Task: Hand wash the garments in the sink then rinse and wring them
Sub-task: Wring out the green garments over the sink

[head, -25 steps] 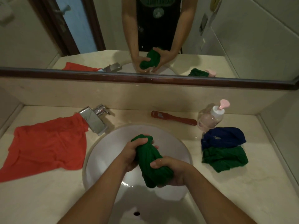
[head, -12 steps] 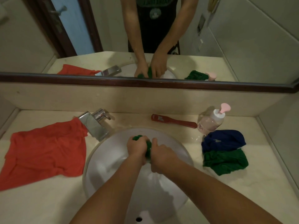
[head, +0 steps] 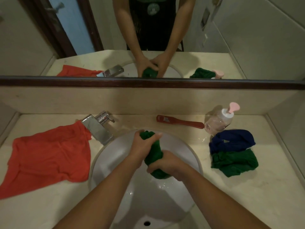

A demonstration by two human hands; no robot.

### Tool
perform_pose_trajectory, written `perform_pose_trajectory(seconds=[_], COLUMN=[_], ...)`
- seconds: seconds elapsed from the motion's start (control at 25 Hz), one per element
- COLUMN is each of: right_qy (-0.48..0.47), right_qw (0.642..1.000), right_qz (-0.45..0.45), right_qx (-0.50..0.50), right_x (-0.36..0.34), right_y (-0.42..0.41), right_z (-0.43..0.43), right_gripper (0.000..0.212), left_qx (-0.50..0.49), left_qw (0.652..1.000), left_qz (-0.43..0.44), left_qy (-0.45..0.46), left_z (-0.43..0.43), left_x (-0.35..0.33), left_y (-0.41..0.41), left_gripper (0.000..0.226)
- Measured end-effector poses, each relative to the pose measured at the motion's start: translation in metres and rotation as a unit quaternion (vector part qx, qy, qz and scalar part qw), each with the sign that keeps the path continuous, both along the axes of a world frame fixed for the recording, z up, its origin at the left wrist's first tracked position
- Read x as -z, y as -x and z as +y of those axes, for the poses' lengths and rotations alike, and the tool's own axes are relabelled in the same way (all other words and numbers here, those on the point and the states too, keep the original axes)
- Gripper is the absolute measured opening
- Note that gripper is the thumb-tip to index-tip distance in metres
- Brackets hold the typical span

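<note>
Fingers of the left hand (head: 141, 146) curl round the far end of a twisted green garment (head: 154, 151) over the sink (head: 104, 156); the right hand (head: 167, 164) clenches its near end. An orange garment (head: 49, 156) lies left of the sink, a blue garment (head: 231, 140) right of it.

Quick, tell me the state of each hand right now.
Left hand: closed, gripping the upper end of the twisted green garment.
Right hand: closed, gripping its lower end.
</note>
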State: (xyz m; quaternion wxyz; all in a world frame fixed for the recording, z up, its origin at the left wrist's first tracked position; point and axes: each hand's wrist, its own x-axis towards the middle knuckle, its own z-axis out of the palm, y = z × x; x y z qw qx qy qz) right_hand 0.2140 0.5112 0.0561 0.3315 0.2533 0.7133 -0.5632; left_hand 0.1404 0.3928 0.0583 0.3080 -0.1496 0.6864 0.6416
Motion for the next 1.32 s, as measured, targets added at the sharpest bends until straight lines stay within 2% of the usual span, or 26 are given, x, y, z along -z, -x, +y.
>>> perform_pose_trajectory(seconds=[0.08,0.12,0.2,0.24,0.32,0.4,0.48,0.6,0.68,0.76,0.8,0.84,0.92,0.96,1.04,1.12,1.2,1.24,1.32], right_qy=[0.129,0.196,0.311,0.357,0.433,0.499,0.517,0.476,0.393,0.218,0.104,-0.004,-0.170,-0.234,-0.328,-0.379,-0.368,-0.328,-0.181], right_qw=[0.991,0.980,0.950,0.933,0.900,0.864,0.853,0.874,0.917,0.975,0.992,0.994,0.973,0.956,0.919,0.890,0.892,0.913,0.972], right_qz=[0.005,0.002,-0.015,-0.030,-0.056,-0.064,-0.068,-0.067,-0.042,-0.024,-0.025,-0.023,0.006,0.041,0.122,0.175,0.184,0.165,0.094], right_qx=[0.032,0.040,0.033,0.021,0.003,0.011,0.027,0.065,0.048,-0.028,-0.069,-0.106,-0.159,-0.174,-0.179,-0.180,-0.189,-0.177,-0.113], right_x=[-0.004,-0.007,-0.011,-0.013,-0.010,-0.003,0.002,-0.007,-0.027,-0.047,-0.053,-0.056,-0.051,-0.042,-0.020,-0.003,0.006,0.006,-0.002], right_y=[-0.009,-0.013,-0.019,-0.021,-0.026,-0.030,-0.033,-0.038,-0.035,-0.025,-0.017,-0.008,0.006,0.010,0.009,0.001,-0.005,-0.004,-0.002], right_z=[0.012,0.018,0.021,0.018,0.009,0.004,0.003,0.013,0.022,0.023,0.020,0.013,-0.004,-0.012,-0.019,-0.021,-0.020,-0.018,-0.007], right_gripper=[0.054,0.058,0.063,0.063,0.059,0.058,0.067,0.081,0.086,0.101,0.108,0.114,0.119,0.115,0.092,0.072,0.063,0.059,0.053], left_qx=[0.058,0.071,0.086,0.080,0.064,0.061,0.046,0.061,0.085,0.063,0.043,0.024,-0.019,-0.052,-0.135,-0.177,-0.173,-0.168,-0.168], left_qw=[0.993,0.986,0.979,0.976,0.961,0.935,0.927,0.958,0.973,0.990,0.995,0.992,0.975,0.969,0.966,0.962,0.964,0.966,0.974], left_qz=[-0.025,-0.008,0.052,0.057,-0.011,-0.061,-0.088,-0.047,-0.003,0.047,0.083,0.121,0.184,0.188,0.151,0.125,0.120,0.117,0.096], left_qy=[-0.104,-0.150,-0.177,-0.196,-0.267,-0.345,-0.361,-0.276,-0.217,-0.113,-0.042,0.027,0.127,0.152,0.159,0.166,0.164,0.156,0.122], left_z=[-0.022,-0.033,-0.045,-0.045,-0.037,-0.028,-0.027,-0.026,-0.020,-0.010,-0.003,0.003,0.013,0.017,0.023,0.025,0.025,0.024,0.020], left_x=[-0.006,-0.007,-0.002,0.001,0.007,0.010,0.002,-0.016,-0.030,-0.037,-0.037,-0.034,-0.020,-0.013,-0.001,0.008,0.013,0.013,0.013], left_y=[0.008,0.012,0.011,0.007,-0.004,-0.010,-0.006,-0.001,-0.001,-0.004,-0.004,-0.005,-0.004,-0.003,0.000,0.000,-0.003,-0.004,-0.004], left_gripper=[0.112,0.109,0.097,0.104,0.123,0.115,0.095,0.052,0.032,0.021,0.019,0.018,0.017,0.015,0.013,0.012,0.015,0.017,0.024])
